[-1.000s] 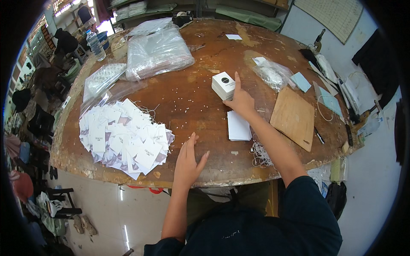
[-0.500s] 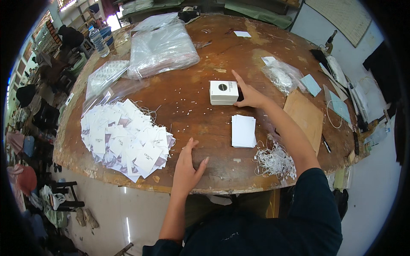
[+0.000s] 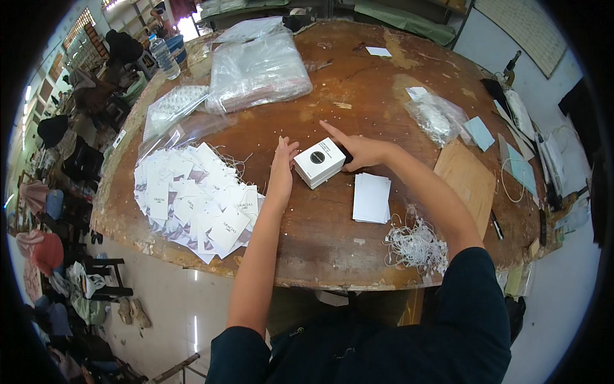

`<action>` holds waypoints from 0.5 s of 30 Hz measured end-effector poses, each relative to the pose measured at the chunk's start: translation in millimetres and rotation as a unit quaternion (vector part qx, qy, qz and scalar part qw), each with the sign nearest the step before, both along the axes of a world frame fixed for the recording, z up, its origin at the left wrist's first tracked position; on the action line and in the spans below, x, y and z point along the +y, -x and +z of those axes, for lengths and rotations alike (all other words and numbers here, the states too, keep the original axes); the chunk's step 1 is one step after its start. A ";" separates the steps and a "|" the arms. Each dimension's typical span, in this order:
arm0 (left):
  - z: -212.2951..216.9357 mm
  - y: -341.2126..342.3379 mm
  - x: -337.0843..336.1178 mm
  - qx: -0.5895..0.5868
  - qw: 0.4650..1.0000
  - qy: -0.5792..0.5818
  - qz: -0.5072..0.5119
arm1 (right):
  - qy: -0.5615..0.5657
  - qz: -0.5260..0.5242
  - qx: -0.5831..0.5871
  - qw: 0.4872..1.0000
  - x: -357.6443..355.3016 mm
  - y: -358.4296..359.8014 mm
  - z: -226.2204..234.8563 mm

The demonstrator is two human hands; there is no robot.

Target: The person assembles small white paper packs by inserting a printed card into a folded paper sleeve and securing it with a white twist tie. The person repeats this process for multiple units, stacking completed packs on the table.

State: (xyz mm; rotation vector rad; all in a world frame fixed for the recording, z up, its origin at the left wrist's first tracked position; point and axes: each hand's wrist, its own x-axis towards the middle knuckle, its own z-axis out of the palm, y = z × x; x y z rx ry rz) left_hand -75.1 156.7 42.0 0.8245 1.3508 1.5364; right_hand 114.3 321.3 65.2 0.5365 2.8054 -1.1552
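A neat stack of white cards [image 3: 320, 163], its top one bearing a black round mark, sits turned at an angle on the table between my hands. My right hand [image 3: 364, 152] grips its right side, with the index finger reaching along the far edge and the thumb at the near right. Beside the stack's left corner is my left hand [image 3: 282, 166], fingers stretched out; whether it touches the cards I cannot tell. Left of that arm spreads a loose pile of white tags [image 3: 192, 198] with strings. A smaller stack of blank white cards [image 3: 371, 198] lies near my right forearm.
A tangle of white strings [image 3: 419, 246] lies by the near edge. Clear plastic bags [image 3: 259, 70] and a water bottle [image 3: 164, 57] stand at the far left. To the right are a brown envelope [image 3: 465, 182], a plastic bag [image 3: 438, 118] and a pen [image 3: 496, 225].
The card stack has turned and shifted left and nearer with my right hand. My left hand has moved forward from the near edge to the stack's left side.
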 end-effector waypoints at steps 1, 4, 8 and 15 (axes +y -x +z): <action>-1.8 1.0 6.7 -0.018 1.000 0.011 -0.009 | -0.028 0.002 0.030 0.999 -2.8 -5.4 -0.5; -6.5 3.1 13.2 0.009 0.998 0.026 -0.057 | 0.098 -0.104 0.215 0.966 -29.5 -20.1 -3.4; -6.6 5.4 10.9 -0.015 0.996 0.069 -0.045 | 0.308 -0.363 0.330 0.815 -108.6 -21.4 -5.4; -16.9 -9.5 -8.6 -0.027 0.997 0.068 -0.025 | 0.271 -0.462 0.428 0.728 -156.8 9.7 4.0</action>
